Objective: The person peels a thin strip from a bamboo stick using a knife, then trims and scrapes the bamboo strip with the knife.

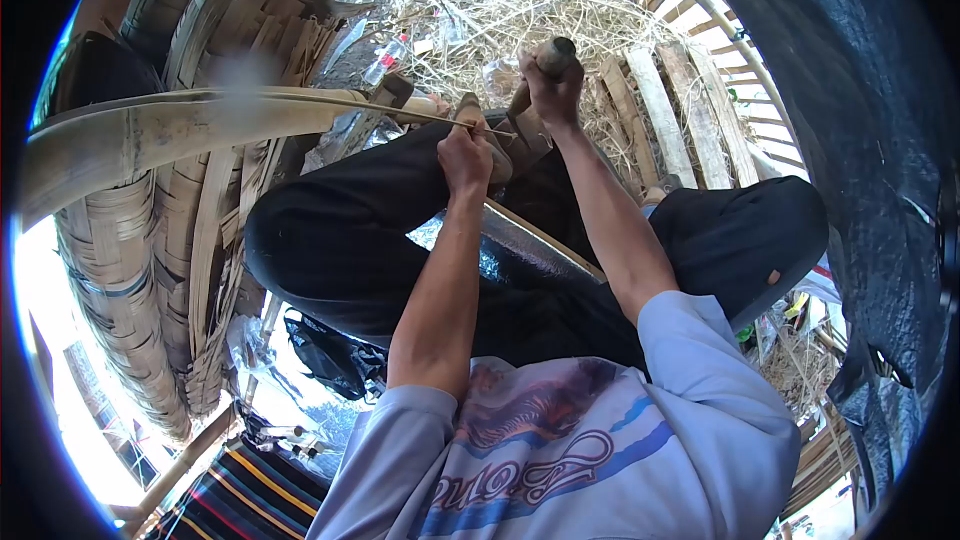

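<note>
My left hand (465,157) is closed around the end of a long bamboo strip (390,112), just above my crossed legs. The strip runs off to the left beside a wide split bamboo piece (200,130). To its right, my right hand (553,90) is wrapped around the thick handle of a knife (557,50). A dark, broad blade shows below that hand, close to the strip's end. Whether the blade touches the strip I cannot tell. Part of the strip's end is hidden by my left fingers.
Woven bamboo rolls (120,290) stand along the left. Straw and shavings (560,0) cover the ground ahead, with a plastic bottle (387,58) among them. Wooden slats (660,110) lie ahead to the right. A dark plastic sheet (850,120) hangs at the right.
</note>
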The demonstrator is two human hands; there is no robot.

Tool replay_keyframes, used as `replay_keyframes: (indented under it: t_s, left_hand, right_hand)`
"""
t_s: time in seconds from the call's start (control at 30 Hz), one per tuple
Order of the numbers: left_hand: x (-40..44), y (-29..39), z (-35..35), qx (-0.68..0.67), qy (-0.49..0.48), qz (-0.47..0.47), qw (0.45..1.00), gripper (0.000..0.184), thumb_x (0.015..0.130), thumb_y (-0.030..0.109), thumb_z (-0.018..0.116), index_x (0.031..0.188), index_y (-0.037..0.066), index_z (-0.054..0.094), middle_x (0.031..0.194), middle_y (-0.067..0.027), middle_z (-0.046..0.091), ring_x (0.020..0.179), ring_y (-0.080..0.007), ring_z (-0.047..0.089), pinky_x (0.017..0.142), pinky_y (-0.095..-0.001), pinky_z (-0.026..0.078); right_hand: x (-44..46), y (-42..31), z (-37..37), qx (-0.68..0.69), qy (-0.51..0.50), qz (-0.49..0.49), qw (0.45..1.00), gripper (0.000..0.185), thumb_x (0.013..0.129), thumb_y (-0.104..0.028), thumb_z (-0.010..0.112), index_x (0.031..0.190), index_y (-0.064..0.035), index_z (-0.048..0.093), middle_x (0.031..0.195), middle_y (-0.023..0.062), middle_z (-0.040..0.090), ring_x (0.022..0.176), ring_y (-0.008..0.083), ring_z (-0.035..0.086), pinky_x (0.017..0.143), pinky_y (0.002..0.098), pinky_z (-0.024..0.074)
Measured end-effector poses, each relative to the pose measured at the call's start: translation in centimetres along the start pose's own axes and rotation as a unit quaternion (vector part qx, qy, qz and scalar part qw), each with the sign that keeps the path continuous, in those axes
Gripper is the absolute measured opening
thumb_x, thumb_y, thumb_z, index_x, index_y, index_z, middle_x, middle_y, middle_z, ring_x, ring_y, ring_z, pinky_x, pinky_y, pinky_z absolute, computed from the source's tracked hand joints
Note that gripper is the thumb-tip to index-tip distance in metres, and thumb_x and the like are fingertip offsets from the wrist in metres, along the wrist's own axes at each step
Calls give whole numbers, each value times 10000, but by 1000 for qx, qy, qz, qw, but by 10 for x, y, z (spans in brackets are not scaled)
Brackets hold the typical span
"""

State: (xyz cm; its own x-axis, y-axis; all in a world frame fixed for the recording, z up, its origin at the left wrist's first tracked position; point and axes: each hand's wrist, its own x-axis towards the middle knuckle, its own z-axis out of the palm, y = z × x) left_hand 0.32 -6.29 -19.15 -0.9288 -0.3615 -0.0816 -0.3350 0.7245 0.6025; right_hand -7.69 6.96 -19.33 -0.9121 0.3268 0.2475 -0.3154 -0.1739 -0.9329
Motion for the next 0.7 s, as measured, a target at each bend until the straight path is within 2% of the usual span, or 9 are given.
replay_keyframes:
  t_s: [0.1,0.23,0.3,0.33,0.43,0.57,0.63,0.67,0.7]
  left_hand:
    - [-10,-9,0,22,13,24,999,168,861,184,624,854,19,659,670,-144,653,663,-309,662,603,-384,493]
    - [-5,-4,2,-9,23,15,1000,169,859,184,629,850,19,664,668,-139,653,636,-272,665,588,-369,492]
    - [-3,-5,6,-4,30,8,1000,172,859,189,631,841,21,662,673,-140,655,637,-276,665,585,-369,492]
    - [-4,-7,8,-5,29,11,1000,172,859,189,631,841,21,662,673,-140,655,637,-276,665,585,-369,492]
    - [-2,-9,6,13,30,12,999,172,858,190,633,851,20,658,670,-148,654,644,-286,667,587,-374,493]
    - [-3,-3,5,5,37,21,999,173,856,192,636,867,20,660,665,-171,647,661,-310,667,595,-386,494]
    - [-7,-4,5,-2,43,22,999,174,855,192,637,871,21,660,662,-178,644,664,-318,665,597,-389,494]
    - [-6,0,3,14,44,22,999,174,853,193,638,870,21,659,663,-181,641,662,-324,662,596,-391,493]
    - [-6,3,2,31,45,22,998,175,851,194,640,869,22,659,663,-184,639,660,-330,658,595,-393,492]
  right_hand:
    - [13,-26,-4,98,17,107,989,122,823,-27,645,741,-65,563,629,22,587,534,93,549,524,236,448]
    - [35,-31,-12,107,58,15,993,120,821,-36,648,749,-61,555,641,23,583,549,93,557,543,239,457]
    - [18,-29,-6,83,48,71,993,130,808,-44,663,749,-63,549,640,23,581,544,91,557,526,232,458]
    - [4,-3,-5,17,28,3,999,195,788,-112,698,660,-101,551,610,3,582,529,66,548,499,224,433]
    - [-6,5,0,-43,18,4,999,155,768,-71,699,677,-80,574,628,-4,578,556,49,547,506,230,427]
    - [18,-54,7,102,44,56,992,127,830,-24,626,733,-31,545,566,13,561,386,99,534,358,227,402]
    - [25,-75,6,107,32,56,992,142,845,-41,635,714,-42,579,618,20,592,551,83,568,532,228,461]
    - [25,-69,7,107,16,31,994,123,850,-11,604,751,-21,531,558,29,565,351,123,534,321,239,397]
    - [18,-54,7,92,10,19,995,92,836,-56,630,781,-39,558,588,27,581,423,99,563,390,236,435]
